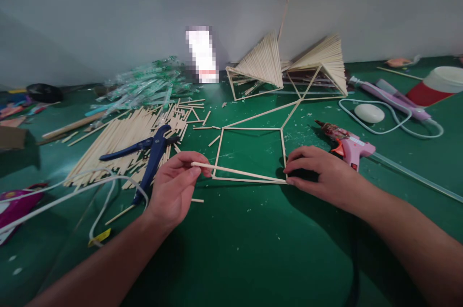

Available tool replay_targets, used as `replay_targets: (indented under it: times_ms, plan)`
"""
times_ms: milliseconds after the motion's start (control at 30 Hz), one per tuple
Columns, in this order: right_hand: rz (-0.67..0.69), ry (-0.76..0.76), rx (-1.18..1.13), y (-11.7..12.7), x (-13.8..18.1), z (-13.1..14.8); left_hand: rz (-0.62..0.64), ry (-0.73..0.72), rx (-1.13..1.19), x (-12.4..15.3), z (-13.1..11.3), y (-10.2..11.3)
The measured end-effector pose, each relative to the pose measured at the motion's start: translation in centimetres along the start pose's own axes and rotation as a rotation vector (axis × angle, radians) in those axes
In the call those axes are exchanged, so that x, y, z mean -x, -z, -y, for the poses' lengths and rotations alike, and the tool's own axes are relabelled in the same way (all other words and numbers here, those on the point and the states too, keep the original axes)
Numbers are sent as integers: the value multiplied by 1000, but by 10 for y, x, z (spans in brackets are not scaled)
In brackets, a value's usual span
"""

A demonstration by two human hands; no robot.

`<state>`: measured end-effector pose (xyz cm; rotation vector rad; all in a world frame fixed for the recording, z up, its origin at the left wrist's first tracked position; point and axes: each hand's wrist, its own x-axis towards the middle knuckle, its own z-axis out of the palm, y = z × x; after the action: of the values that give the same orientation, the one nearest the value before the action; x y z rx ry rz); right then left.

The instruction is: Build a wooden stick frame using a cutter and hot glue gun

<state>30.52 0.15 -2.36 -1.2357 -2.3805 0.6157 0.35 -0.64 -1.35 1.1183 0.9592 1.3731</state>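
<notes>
A square frame of thin wooden sticks [253,128] lies flat on the green table [246,239]. My left hand [175,189] pinches the left end of a loose wooden stick [238,172] that slants across the frame's near edge. My right hand [318,174] is curled with its fingertips pressing on the frame's near right corner, where that stick's other end meets it. A longer stick runs from the frame's far right corner towards the back.
Blue cutters [152,153] lie on a pile of sticks [119,138] to the left. A pink glue gun [347,145] sits by my right hand. Two fan-shaped stick models [289,63], white cables [390,126], plastic wrappers [144,85] and a red-and-white tub [437,87] stand further back.
</notes>
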Motion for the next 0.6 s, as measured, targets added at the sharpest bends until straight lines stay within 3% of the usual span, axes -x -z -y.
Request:
replay_targets:
  times_ms: [600]
  plan:
    - [-11, -4, 11, 0, -1, 1, -8, 18, -2, -1, -5, -4]
